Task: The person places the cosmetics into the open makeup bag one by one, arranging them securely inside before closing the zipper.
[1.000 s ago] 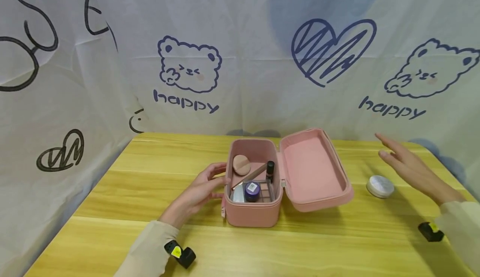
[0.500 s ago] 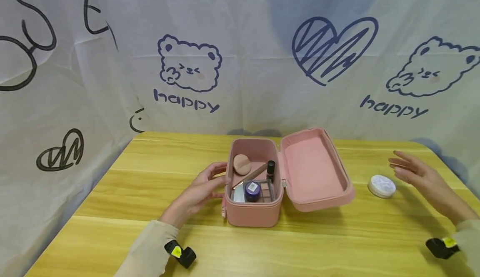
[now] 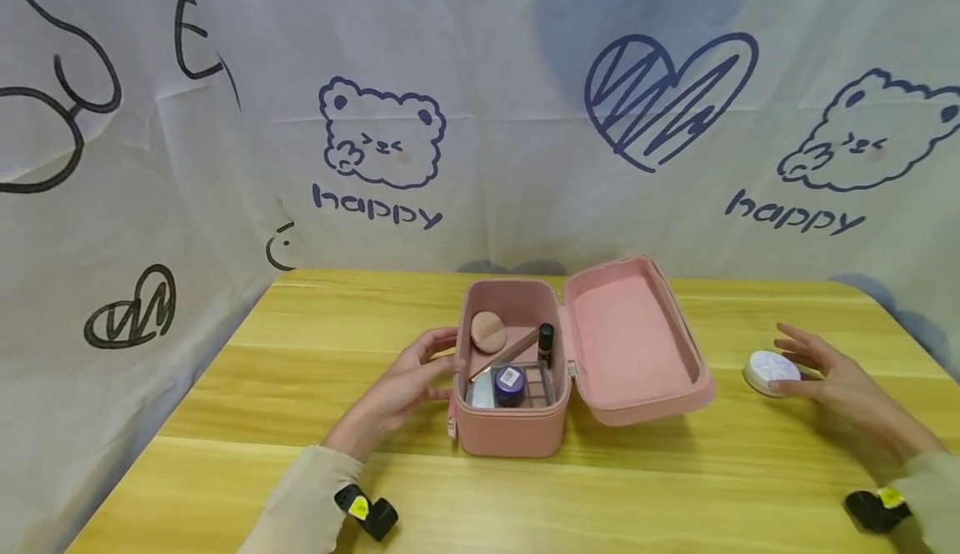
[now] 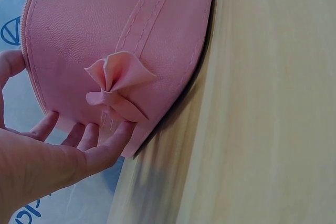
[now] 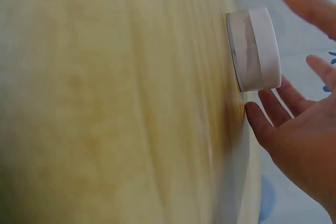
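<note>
The person's two hands are well apart. The right hand (image 3: 843, 387) is at the round tub (image 3: 771, 371), its fingers and thumb spread around the side rather than clamped on it; whether the fingertips touch the tub cannot be told. The tub stands upright on the right part of the table, well apart from the case; it is squat, with a white lid, a pale pinkish band around its side and a thin grey edge at the base. The left hand (image 3: 408, 383) lies loosely along the near-left side of the pink case (image 3: 510, 436), fingers extended and touching its wall, by a small pink bow (image 4: 119, 74). The case has stitched, leather-like sides, and its lid (image 3: 633, 337) is swung out to the right. Inside it are a round beige puff (image 3: 488, 332), a slim brown stick (image 3: 513, 351), a black-capped tube (image 3: 546, 339), a purple-lidded jar (image 3: 510, 383) and a clear-framed palette (image 3: 538, 387) beneath the jar. Beige sleeves (image 3: 300, 500) cover the forearms. The table (image 3: 315, 371) is yellowish, with wood grain. Behind it and to the left hangs a creased whitish cloth (image 3: 517, 162), drawn with bears, hearts and the word "happy".
</note>
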{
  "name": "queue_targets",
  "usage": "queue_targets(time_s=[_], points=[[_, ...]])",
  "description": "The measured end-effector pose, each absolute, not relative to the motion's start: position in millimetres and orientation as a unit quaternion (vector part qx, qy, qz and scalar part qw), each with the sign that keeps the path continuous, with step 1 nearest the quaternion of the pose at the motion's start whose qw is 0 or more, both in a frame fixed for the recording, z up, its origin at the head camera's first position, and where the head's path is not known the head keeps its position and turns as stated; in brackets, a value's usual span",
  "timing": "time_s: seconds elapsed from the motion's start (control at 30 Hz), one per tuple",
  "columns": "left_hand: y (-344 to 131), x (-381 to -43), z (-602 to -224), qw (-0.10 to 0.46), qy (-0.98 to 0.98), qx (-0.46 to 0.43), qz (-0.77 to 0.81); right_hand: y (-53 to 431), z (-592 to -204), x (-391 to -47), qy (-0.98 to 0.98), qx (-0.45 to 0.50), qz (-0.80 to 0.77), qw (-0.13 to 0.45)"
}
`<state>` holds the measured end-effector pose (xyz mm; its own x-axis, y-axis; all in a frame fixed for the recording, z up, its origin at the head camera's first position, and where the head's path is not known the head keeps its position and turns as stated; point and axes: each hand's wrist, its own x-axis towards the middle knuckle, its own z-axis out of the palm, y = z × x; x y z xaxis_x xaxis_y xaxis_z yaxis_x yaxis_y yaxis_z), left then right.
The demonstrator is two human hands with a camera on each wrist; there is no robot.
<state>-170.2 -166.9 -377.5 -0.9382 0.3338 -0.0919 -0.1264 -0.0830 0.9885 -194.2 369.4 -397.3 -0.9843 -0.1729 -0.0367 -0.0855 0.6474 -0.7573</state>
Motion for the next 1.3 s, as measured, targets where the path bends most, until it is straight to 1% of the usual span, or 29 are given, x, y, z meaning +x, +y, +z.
queue_targets(time_s=[0.27, 0.57, 0.77, 1.0, 1.3], points=[[-166.1, -169.8, -377.1, 0.159, 0.661, 0.076, 0.730, 371.2, -397.5, -194.1, 0.917, -0.057, -0.388, 0.072], [-166.3, -170.6, -377.1, 0.159, 0.664, 0.073, 0.727, 368.9, -395.3, -193.4, 0.923, -0.061, -0.373, 0.071], [-166.3, -170.1, -377.2, 0.158, 0.666, 0.073, 0.726, 366.4, -394.3, -191.9, 0.920, -0.052, -0.378, 0.089], [-166.4, -169.8, -377.2, 0.160, 0.663, 0.073, 0.727, 366.0, -394.0, -191.9, 0.935, -0.064, -0.345, 0.059], [-166.3, -171.1, -377.2, 0.163, 0.665, 0.072, 0.726, 361.8, -389.6, -190.2, 0.942, -0.081, -0.323, 0.034]])
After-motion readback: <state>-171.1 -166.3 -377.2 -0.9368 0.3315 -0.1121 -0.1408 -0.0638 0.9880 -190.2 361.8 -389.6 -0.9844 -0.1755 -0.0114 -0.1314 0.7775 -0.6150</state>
